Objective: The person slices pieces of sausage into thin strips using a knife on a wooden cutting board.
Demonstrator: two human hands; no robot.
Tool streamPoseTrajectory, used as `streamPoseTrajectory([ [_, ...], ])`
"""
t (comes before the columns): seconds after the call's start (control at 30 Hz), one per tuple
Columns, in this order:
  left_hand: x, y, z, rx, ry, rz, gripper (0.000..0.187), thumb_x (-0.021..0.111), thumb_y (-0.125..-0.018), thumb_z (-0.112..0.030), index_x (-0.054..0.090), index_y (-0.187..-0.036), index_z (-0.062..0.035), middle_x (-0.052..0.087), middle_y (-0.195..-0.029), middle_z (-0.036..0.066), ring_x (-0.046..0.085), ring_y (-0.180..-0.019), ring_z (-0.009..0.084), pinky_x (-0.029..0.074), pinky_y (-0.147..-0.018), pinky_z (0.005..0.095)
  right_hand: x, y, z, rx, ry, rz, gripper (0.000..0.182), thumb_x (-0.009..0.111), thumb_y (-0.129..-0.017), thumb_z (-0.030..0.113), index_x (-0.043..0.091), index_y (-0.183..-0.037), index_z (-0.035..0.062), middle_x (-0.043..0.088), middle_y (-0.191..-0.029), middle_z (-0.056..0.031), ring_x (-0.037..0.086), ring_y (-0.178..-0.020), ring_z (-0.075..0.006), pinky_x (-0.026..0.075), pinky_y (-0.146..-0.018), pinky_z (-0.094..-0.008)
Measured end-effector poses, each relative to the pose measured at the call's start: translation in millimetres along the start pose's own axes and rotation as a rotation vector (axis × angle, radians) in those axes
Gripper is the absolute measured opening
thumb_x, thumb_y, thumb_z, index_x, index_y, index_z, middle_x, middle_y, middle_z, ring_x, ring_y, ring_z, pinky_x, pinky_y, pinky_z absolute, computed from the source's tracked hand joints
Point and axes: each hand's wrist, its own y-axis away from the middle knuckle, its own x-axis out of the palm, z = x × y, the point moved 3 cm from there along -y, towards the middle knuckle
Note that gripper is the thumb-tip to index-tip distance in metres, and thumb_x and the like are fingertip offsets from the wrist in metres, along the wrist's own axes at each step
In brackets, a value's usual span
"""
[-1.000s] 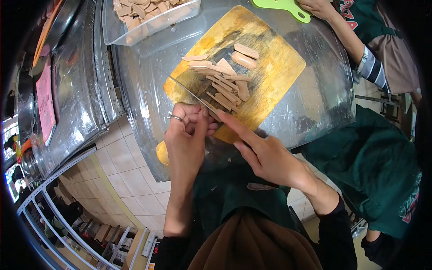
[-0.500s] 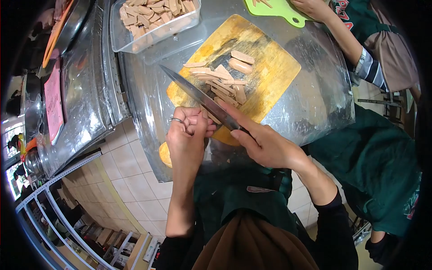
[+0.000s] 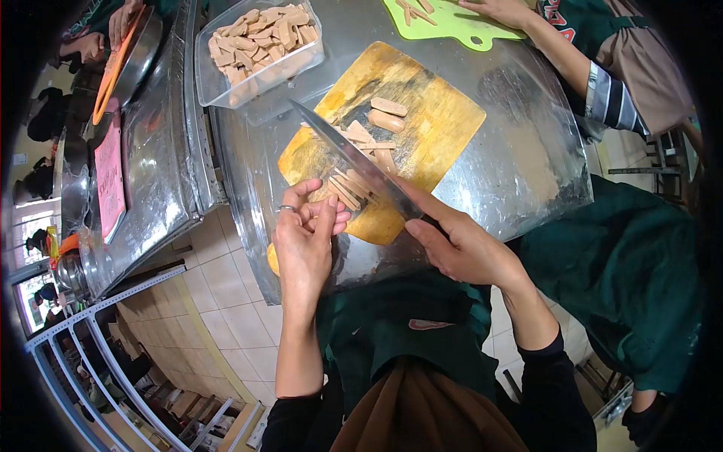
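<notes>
Silver-coloured ring (image 3: 287,208) noted on a finger of the left hand (image 3: 303,245), at centre-left of the frame. Its fingers are partly curled, with the thumb beside the sausage slices (image 3: 348,188); whether they grip a slice cannot be told. The right hand (image 3: 471,252), right of centre, is closed around the dark handle of a chef's knife (image 3: 350,153). The blade slants toward the upper left, above the slices, and hides some of them.

The slices lie loosely grouped on a worn yellow cutting board (image 3: 444,113) in the middle of the frame. Two larger sausage pieces (image 3: 386,120) lie side by side, nearer the board's upper corner. The board rests on a metal table (image 3: 520,166).

At upper left of centre, a clear plastic container (image 3: 312,56) holds many cut sausage pieces (image 3: 260,38). At the top right, a co-worker's hand (image 3: 506,10) is at a lime-green cutting board (image 3: 444,29) bearing a few strips (image 3: 416,10).
</notes>
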Motion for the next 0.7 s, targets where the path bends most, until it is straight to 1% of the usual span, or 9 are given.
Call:
streamPoseTrajectory([
  [0.03, -0.8, 2.2, -1.3, 0.003, -0.02, 0.002, 0.03, 0.067, -0.102, -0.012, 0.056, -0.125, 0.0056, 0.072, -0.09, 0.011, 0.071, -0.077, 0.013, 0.059, -0.07, 0.0235, -0.8, 3.2, -2.7, -0.049, 0.04, -0.034, 0.062, 0.05, -0.108, 0.014, 0.026, -0.165, 0.0124, 0.069, -0.095, -0.0138, 0.061, -0.064, -0.0154, 0.054, -0.066, -0.0317],
  [0.1, -2.2, 4.2, -3.3, 0.008, -0.059, 0.006, 0.031, 0.067, -0.102, -0.012, 0.056, -0.126, 0.0055, 0.073, -0.092, 0.012, 0.071, -0.078, 0.0131, 0.059, -0.07, 0.0238, -1.2, 10.4, -2.8, -0.124, 0.083, -0.078, 0.062, 0.051, -0.107, 0.013, 0.026, -0.164, 0.0107, 0.067, -0.111, -0.02, 0.063, -0.084, -0.0245, 0.054, -0.078, -0.0357],
  [0.17, -1.3, 2.2, -2.2, 0.009, -0.097, 0.004, 0.032, 0.068, -0.102, -0.012, 0.056, -0.127, 0.0057, 0.072, -0.092, 0.011, 0.071, -0.077, 0.013, 0.059, -0.069, 0.0239, 1.1, 19.1, -0.3, -0.18, 0.089, -0.1, 0.06, 0.051, -0.107, 0.013, 0.028, -0.162, 0.0087, 0.063, -0.134, -0.0306, 0.065, -0.121, -0.0433, 0.051, -0.099, -0.0427],
  [0.23, -0.9, -0.8, -2.3, 0.009, -0.13, 0.005, 0.033, 0.068, -0.101, -0.011, 0.056, -0.126, 0.0058, 0.072, -0.092, 0.011, 0.071, -0.076, 0.0129, 0.059, -0.068, 0.0238, 11.3, 27.2, -5.9, -0.244, 0.117, -0.1, 0.062, 0.05, -0.108, 0.014, 0.024, -0.164, 0.012, 0.065, -0.13, -0.0304, 0.07, -0.107, -0.0434, 0.055, -0.093, -0.0438],
  [0.3, -0.7, -3.5, -2.4, 0.004, -0.154, 0.009, 0.032, 0.069, -0.101, -0.011, 0.057, -0.126, 0.0058, 0.072, -0.091, 0.01, 0.071, -0.075, 0.0126, 0.058, -0.067, 0.0236, 19.0, 36.5, -9.0, -0.21, 0.122, -0.048, 0.063, 0.048, -0.109, 0.016, 0.019, -0.165, 0.0154, 0.067, -0.124, -0.0295, 0.073, -0.091, -0.0415, 0.058, -0.085, -0.0445],
  [0.33, -0.6, -3.8, -1.4, 0.007, -0.144, 0.007, 0.032, 0.069, -0.101, -0.011, 0.057, -0.125, 0.0058, 0.072, -0.09, 0.01, 0.071, -0.075, 0.0124, 0.058, -0.067, 0.0234, 20.6, 43.2, -8.5, -0.144, 0.112, 0.005, 0.063, 0.046, -0.11, 0.017, 0.017, -0.166, 0.0171, 0.069, -0.12, -0.0287, 0.073, -0.081, -0.0396, 0.06, -0.08, -0.0447],
  [0.43, 0.1, -4.9, 0.4, 0.01, -0.123, 0.004, 0.031, 0.07, -0.1, -0.012, 0.059, -0.123, 0.0058, 0.071, -0.087, 0.008, 0.07, -0.074, 0.0118, 0.058, -0.066, 0.0229, 27.6, 52.1, -7.1, -0.081, 0.077, 0.03, 0.063, 0.043, -0.112, 0.019, 0.014, -0.166, 0.0209, 0.074, -0.094, -0.0241, 0.069, -0.056, -0.033, 0.06, -0.063, -0.0435],
  [0.5, 0.8, -4.8, -0.6, 0.008, -0.123, 0.001, 0.03, 0.07, -0.1, -0.012, 0.059, -0.122, 0.0058, 0.07, -0.086, 0.007, 0.07, -0.074, 0.0115, 0.057, -0.065, 0.0228, 26.1, 55.0, -2.2, 0.05, 0.057, 0.094, 0.063, 0.044, -0.111, 0.02, 0.013, -0.166, 0.0223, 0.073, -0.083, -0.0227, 0.069, -0.058, -0.0351, 0.06, -0.064, -0.0445],
  [0.7, 1.3, -4.7, -2.2, -0.015, -0.121, -0.004, 0.028, 0.071, -0.1, -0.013, 0.061, -0.119, 0.0053, 0.068, -0.084, 0.006, 0.069, -0.073, 0.011, 0.056, -0.065, 0.0222, 32.3, 56.8, -8.0, 0.051, 0.152, 0.06, 0.068, 0.048, -0.109, 0.018, 0.013, -0.166, 0.0266, 0.07, -0.076, -0.0238, 0.068, -0.06, -0.0431, 0.059, -0.062, -0.0492],
])
